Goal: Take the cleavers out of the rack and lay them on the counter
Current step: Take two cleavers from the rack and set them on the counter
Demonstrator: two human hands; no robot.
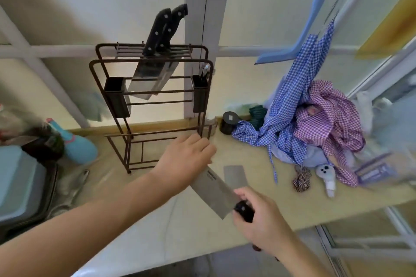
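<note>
A dark metal rack [126,101] stands on the beige counter [252,159] against the window. Two black-handled cleavers [149,78] hang in its top slots, blades down and tilted. My right hand [258,220] is shut on the black handle of a third cleaver [213,193], held low over the counter with the blade pointing up-left. My left hand [186,159] rests near the far end of that blade, next to the rack's right foot, fingers curled; whether it grips the blade or the rack is unclear.
A heap of blue and purple checked cloth [315,123] covers the right of the counter. A black jar [228,122] stands by the window. A grey bin [20,180] and a teal bottle [76,144] lie at the left. The counter's front edge runs just below my hands.
</note>
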